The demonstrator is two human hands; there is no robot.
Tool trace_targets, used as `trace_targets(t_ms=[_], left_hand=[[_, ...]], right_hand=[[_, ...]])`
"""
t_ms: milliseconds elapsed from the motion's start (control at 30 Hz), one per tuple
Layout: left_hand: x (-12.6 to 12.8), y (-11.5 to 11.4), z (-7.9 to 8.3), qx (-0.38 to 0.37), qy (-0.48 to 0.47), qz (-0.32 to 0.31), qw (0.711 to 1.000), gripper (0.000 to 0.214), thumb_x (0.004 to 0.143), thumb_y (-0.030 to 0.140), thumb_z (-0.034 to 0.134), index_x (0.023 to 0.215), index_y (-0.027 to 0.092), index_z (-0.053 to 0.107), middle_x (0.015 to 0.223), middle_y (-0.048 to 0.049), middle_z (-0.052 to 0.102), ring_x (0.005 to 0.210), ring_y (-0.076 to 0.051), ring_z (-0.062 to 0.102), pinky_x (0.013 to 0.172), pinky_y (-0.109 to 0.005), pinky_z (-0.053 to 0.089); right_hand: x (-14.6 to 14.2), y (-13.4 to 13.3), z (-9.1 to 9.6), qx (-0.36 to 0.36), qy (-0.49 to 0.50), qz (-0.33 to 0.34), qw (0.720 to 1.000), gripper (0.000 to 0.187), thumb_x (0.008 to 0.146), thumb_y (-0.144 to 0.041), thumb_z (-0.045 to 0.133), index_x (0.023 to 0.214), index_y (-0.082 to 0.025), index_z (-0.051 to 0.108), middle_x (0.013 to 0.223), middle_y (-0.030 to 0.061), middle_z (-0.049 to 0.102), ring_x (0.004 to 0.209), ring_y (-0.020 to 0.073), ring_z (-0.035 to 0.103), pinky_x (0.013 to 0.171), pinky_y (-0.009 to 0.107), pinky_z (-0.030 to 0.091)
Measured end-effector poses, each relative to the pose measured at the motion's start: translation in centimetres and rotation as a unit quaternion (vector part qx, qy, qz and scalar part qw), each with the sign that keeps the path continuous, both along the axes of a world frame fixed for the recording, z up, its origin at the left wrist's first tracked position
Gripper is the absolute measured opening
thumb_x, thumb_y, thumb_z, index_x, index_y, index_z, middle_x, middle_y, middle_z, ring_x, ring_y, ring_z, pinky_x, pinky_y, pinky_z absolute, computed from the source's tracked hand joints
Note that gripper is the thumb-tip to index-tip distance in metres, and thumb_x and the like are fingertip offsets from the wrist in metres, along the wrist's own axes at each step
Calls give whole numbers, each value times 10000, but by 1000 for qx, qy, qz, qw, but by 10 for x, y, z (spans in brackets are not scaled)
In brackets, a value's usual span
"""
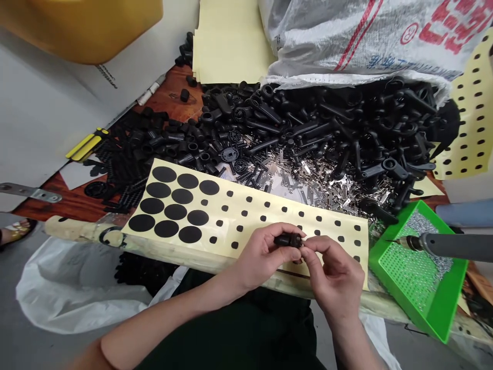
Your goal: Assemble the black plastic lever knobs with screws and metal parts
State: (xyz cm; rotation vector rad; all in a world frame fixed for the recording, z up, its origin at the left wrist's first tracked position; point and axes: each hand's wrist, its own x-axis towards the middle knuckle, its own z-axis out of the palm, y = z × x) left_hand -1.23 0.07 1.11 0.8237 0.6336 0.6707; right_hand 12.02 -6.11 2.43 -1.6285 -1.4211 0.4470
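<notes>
My left hand (265,252) is closed around a small black plastic part (287,240), holding it above the sticker sheet. The thumb and fingertips of my right hand (333,267) pinch together at the right end of that part; whether they hold a separate small piece is hidden. Beneath both hands lies a pale yellow sheet (227,226) with large black round stickers at its left and small black dots over the rest.
Black plastic arms (346,118), caps (192,149) and small metal clips (342,185) pile up behind the sheet. On the right, a power screwdriver (454,245) reaches over a green tray (442,318) of screws. A white sack (346,41) and yellow-handled tool (87,145) lie farther back.
</notes>
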Motion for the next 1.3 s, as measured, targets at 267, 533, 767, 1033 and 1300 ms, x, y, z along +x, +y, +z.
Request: trace_targets(t_ms=[267,533,767,1033,1300], left_hand=[[-3,1,2,19,-5,7,1000,238,703,114,655,940,129,665,891,-44,642,792,-137,587,702,-221,481],[-4,1,6,39,5,9,999,237,705,105,633,939,131,658,879,-40,625,772,-136,569,667,-216,467],[-2,1,1,17,-11,3,1000,235,709,107,629,941,134,658,884,-36,630,773,-134,569,683,-221,466],[-2,1,-7,11,-50,2,999,234,735,108,636,963,142,676,907,-42,631,795,-130,563,699,-215,465],[-1,2,-6,-2,-53,0,999,218,756,137,651,973,158,658,926,-38,622,823,-126,558,726,-219,457]], right_hand=[[1,0,11,31,-64,25,997,133,798,-76,602,778,-206,579,677,-8,618,623,125,601,575,246,470],[-1,-4,7,-1,-44,-5,999,100,822,-112,592,777,-201,582,673,-10,605,595,109,580,533,219,457],[-1,-2,5,23,-50,4,998,112,820,-95,595,779,-197,569,689,-4,616,644,120,604,585,233,481],[-2,0,9,42,-104,24,993,133,811,-73,601,800,-201,567,693,-9,627,643,115,621,582,227,485],[-1,1,5,49,-71,6,996,138,811,-63,593,815,-200,577,701,-5,618,643,115,602,587,242,475]])
